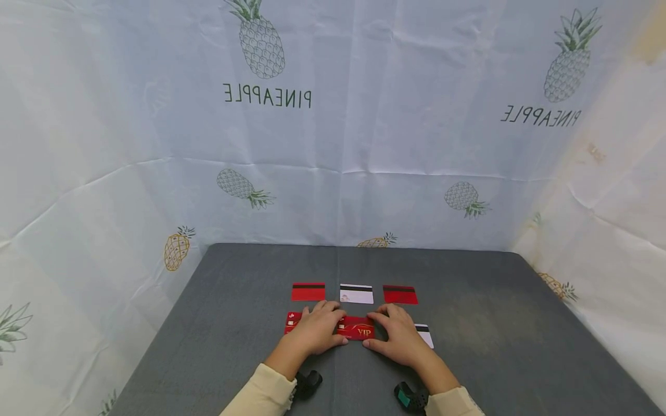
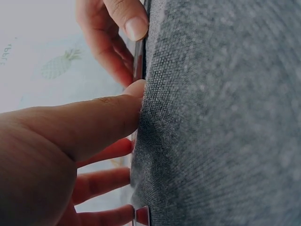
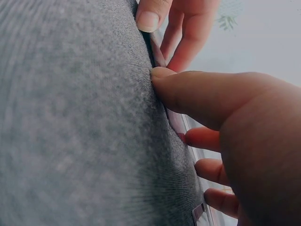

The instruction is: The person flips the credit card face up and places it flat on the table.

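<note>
A red bank-style card (image 1: pixel 358 328) marked VIP lies on the grey table between the two hands. My left hand (image 1: pixel 317 330) holds its left end, with the thumb at the near edge and fingers toward the far edge. At the right end, my right hand (image 1: pixel 396 335) grips it the same way. Partly under the left hand's fingers shows another red card (image 1: pixel 292 319). A white card (image 1: pixel 425 335) with a black stripe sticks out beyond the right hand. In the left wrist view, the left thumb (image 2: pixel 108 115) touches the table beside the card's edge.
Behind the hands lies a row of striped cards: a red one (image 1: pixel 308 292), a white one (image 1: pixel 356 294) and a darker red one (image 1: pixel 400 294). The grey table (image 1: pixel 250 289) meets a pale pineapple-print cloth (image 1: pixel 333 133) at its back and sides.
</note>
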### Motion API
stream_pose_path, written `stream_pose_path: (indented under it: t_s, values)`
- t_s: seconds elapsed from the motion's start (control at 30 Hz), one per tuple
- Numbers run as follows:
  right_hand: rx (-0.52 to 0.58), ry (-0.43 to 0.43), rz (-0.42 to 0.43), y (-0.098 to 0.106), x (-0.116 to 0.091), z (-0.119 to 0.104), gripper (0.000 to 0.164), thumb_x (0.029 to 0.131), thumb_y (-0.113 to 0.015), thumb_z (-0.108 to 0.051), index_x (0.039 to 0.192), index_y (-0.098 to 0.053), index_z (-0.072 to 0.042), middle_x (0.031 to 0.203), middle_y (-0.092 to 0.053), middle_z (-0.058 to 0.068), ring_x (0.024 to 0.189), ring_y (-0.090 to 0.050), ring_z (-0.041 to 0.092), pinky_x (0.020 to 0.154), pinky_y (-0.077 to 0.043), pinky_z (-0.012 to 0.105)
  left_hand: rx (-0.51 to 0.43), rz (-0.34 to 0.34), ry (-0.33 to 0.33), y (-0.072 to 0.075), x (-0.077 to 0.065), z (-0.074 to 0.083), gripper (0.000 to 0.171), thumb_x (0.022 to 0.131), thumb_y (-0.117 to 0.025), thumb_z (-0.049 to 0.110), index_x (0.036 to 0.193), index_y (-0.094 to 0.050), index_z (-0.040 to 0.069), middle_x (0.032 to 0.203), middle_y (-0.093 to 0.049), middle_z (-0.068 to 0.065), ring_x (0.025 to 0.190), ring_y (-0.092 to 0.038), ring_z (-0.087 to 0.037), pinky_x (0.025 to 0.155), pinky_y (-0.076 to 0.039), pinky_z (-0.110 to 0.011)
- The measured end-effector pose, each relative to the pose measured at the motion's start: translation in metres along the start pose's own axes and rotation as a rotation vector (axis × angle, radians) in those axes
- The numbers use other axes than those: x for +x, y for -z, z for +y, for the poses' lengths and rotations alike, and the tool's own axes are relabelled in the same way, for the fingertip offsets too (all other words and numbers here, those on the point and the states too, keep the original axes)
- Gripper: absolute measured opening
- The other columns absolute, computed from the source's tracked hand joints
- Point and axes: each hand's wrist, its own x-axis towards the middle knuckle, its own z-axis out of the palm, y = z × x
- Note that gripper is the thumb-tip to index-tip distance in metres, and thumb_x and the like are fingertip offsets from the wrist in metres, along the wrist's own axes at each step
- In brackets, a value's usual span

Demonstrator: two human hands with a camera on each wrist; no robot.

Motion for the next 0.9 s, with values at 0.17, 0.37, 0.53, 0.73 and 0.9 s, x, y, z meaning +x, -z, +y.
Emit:
stream_pose_path:
  t_s: [0.17,0.37,0.53,0.73,0.9]
  values:
    - [0.015,-0.011,0.011,-0.0016,-0.0003,0.0010,0.057,0.079,-0.076,-0.049,0.124,-0.068,-0.015,0.115,-0.057,0.003,0.112,-0.050,0.026,0.102,-0.038,0.056,0.003,0.009,0.003,-0.0020,0.0001,0.0006,0.060,0.079,-0.079,0.042,0.131,-0.063,0.017,0.139,-0.054,-0.007,0.132,-0.045,-0.031,0.104,-0.037,-0.064]
    - [0.011,0.000,0.044,-0.0033,0.0008,0.0024,0.049,0.081,-0.076,-0.043,0.121,-0.069,-0.016,0.113,-0.058,0.001,0.111,-0.052,0.026,0.100,-0.040,0.056,0.023,0.032,0.006,-0.0027,0.0010,0.0007,0.057,0.080,-0.078,0.042,0.130,-0.063,0.017,0.137,-0.055,-0.007,0.131,-0.046,-0.031,0.103,-0.038,-0.064]
    - [0.002,0.009,0.064,-0.0045,0.0006,0.0025,0.047,0.082,-0.076,-0.042,0.119,-0.070,-0.015,0.111,-0.058,0.000,0.109,-0.053,0.026,0.098,-0.041,0.056,0.040,0.055,0.005,-0.0033,0.0006,0.0019,0.055,0.081,-0.077,0.042,0.129,-0.064,0.017,0.136,-0.056,-0.007,0.130,-0.046,-0.031,0.101,-0.039,-0.063]
    - [0.011,-0.013,0.061,-0.0033,0.0019,0.0027,0.045,0.081,-0.077,-0.038,0.118,-0.070,-0.014,0.111,-0.058,0.001,0.111,-0.053,0.026,0.100,-0.040,0.055,0.072,0.067,-0.003,-0.0047,0.0006,0.0039,0.051,0.085,-0.074,0.042,0.129,-0.064,0.019,0.137,-0.055,-0.007,0.130,-0.047,-0.030,0.099,-0.041,-0.062]
    - [0.021,-0.008,0.063,-0.0026,0.0032,0.0032,0.044,0.082,-0.077,-0.036,0.118,-0.070,-0.014,0.112,-0.058,0.003,0.111,-0.053,0.027,0.100,-0.041,0.055,0.087,0.076,0.002,-0.0060,0.0019,0.0048,0.044,0.088,-0.070,0.038,0.129,-0.065,0.020,0.136,-0.056,-0.007,0.130,-0.047,-0.031,0.099,-0.040,-0.064]
